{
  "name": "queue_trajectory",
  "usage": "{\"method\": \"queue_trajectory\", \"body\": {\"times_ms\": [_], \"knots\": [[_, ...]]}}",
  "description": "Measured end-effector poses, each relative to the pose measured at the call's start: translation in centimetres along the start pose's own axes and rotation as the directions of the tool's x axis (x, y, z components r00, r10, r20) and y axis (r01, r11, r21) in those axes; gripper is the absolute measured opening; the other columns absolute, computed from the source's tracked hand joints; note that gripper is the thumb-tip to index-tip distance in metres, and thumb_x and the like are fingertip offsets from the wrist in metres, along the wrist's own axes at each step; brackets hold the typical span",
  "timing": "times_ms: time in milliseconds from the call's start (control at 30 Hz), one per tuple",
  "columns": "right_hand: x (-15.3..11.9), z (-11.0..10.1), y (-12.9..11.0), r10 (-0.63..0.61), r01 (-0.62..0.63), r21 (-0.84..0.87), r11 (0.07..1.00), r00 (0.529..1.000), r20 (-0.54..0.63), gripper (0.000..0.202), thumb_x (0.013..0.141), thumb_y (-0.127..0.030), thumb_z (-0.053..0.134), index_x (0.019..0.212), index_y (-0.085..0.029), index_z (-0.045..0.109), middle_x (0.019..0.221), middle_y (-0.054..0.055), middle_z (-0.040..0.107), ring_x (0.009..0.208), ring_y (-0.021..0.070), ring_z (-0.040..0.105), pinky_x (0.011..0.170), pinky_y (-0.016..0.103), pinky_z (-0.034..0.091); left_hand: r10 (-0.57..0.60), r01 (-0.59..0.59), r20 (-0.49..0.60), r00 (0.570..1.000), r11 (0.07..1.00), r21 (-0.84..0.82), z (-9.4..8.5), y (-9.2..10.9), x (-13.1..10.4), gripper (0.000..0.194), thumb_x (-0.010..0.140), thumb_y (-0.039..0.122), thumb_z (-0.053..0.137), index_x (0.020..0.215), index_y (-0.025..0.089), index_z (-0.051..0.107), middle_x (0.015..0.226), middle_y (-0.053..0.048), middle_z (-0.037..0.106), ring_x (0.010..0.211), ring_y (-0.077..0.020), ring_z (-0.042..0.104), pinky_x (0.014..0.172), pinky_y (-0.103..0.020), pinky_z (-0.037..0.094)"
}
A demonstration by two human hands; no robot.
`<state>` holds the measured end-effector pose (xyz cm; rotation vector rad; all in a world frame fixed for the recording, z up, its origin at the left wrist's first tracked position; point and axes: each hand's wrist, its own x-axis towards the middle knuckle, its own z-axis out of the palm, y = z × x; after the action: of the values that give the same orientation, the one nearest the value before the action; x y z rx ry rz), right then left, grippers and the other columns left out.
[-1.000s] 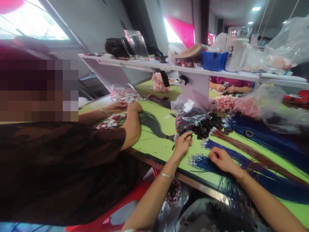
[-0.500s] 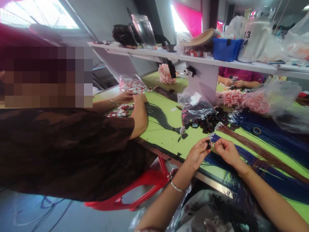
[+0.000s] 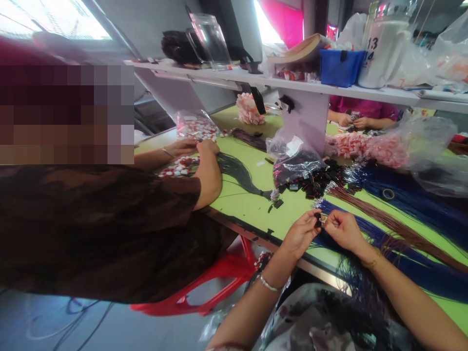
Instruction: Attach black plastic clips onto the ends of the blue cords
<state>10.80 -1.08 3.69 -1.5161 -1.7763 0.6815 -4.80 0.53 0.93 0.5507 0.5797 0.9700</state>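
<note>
My left hand [image 3: 300, 235] is closed, pinching a small black connector housing [image 3: 318, 221] between thumb and fingers. Just beside it my right hand [image 3: 342, 230] pinches a thin wire, whose tip is at the housing; most of that wire is hidden by the fingers. Under and behind my hands lie blue wires [image 3: 369, 229] with silvery terminal ends. A bundle of brown wires [image 3: 383, 219] runs alongside them. Beyond my hands is a heap of black connector housings [image 3: 321, 180], spilling out by a clear plastic bag [image 3: 292, 156].
On my left a co-worker in a dark top [image 3: 91, 234] handles grey wires [image 3: 237, 173] on the green table [image 3: 252, 207]. A roll of tape [image 3: 388, 194] lies on dark blue wires. Above runs a shelf [image 3: 234, 78] with a blue bin [image 3: 340, 68] and white jug [image 3: 383, 53]. Another person works opposite.
The view has shifted slightly. My hands stay together, and the black housing is turned a little between my left fingers, close to my right fingertips.
</note>
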Motion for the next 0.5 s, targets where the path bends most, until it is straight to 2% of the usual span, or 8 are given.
{"method": "queue_trajectory", "body": {"times_ms": [133,367,500], "knots": [[0.1,0.0,0.0,-0.006,0.005,0.012,1.0,1.0,0.027,0.014,0.071,-0.023,0.053,0.058,-0.018,0.051,0.049,-0.005,0.045,0.046,0.0072,0.035,0.049,0.019,0.03,0.011,-0.011,-0.026,1.0,1.0,0.03,0.0,0.1,-0.2,0.035,0.067,0.022,0.075,0.1,0.015,0.064,0.091,-0.006,0.064,0.08,-0.012,0.059,0.073,-0.023,0.045],[0.0,0.6,0.3,-0.031,0.027,0.049,0.998,0.995,0.095,0.013,0.074,-0.023,0.05,0.062,-0.017,0.052,0.054,-0.004,0.049,0.048,0.0074,0.036,0.047,0.019,0.028,0.056,-0.033,-0.173,0.983,0.991,0.13,0.0,-0.5,-0.6,0.039,0.059,0.025,0.081,0.093,0.015,0.066,0.076,0.0,0.06,0.065,-0.0069,0.053,0.065,-0.019,0.043],[-0.2,0.8,0.4,-0.147,0.155,-0.086,0.984,0.985,0.091,0.015,0.078,-0.022,0.049,0.064,-0.018,0.052,0.058,-0.002,0.052,0.051,0.009,0.041,0.052,0.021,0.03,0.051,-0.031,-0.234,0.971,0.996,0.084,0.0,-1.0,-0.5,0.037,0.056,0.024,0.081,0.088,0.014,0.065,0.077,-0.002,0.06,0.067,-0.0082,0.055,0.065,-0.021,0.045]]}}
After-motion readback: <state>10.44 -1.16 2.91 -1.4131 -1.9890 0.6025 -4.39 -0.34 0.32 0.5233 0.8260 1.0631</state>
